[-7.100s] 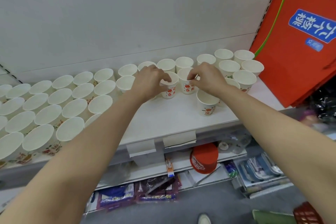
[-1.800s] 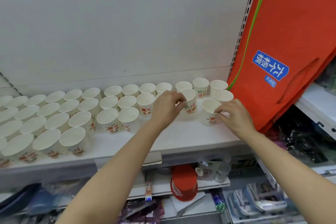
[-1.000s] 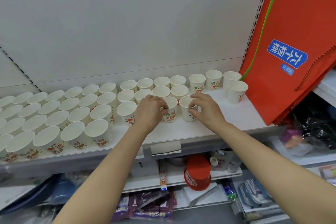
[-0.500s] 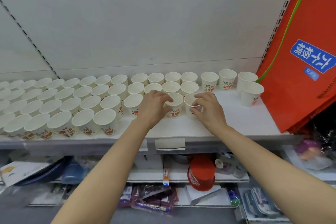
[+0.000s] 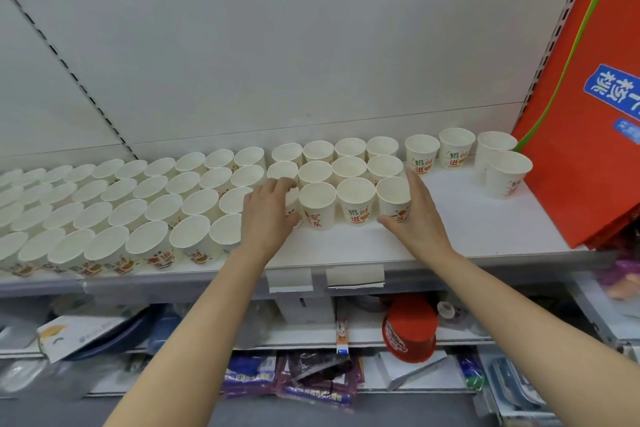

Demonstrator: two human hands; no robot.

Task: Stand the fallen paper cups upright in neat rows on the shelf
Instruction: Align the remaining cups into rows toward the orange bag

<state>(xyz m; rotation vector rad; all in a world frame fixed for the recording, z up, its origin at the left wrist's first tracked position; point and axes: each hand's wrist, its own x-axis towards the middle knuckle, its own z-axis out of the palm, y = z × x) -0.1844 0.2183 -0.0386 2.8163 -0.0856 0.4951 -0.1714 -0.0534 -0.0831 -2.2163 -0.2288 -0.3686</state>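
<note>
Several rows of white paper cups with red and green print stand upright on the white shelf (image 5: pixel 467 229). A short front row of three cups (image 5: pixel 356 201) sits between my hands. My left hand (image 5: pixel 268 218) curls over a partly hidden cup (image 5: pixel 292 199) at the row's left end, thumb in front of it. My right hand (image 5: pixel 419 218) lies against the right side of the rightmost front cup (image 5: pixel 393 198), fingers straight, thumb at its front. Further right, a few cups (image 5: pixel 456 149) stand apart, one (image 5: pixel 507 173) in front of the others. No cup lies on its side.
An orange bag (image 5: pixel 588 114) with a blue label leans on the shelf's right end. Bare shelf lies right of my right hand. Below, a lower shelf holds a red bucket (image 5: pixel 410 333), packets (image 5: pixel 311 381) and boxes. Two price tags (image 5: pixel 355 276) hang on the shelf edge.
My hands have spread apart: the left went left onto another cup, the right slid to the outer side of the rightmost front cup. The front row is longer.
</note>
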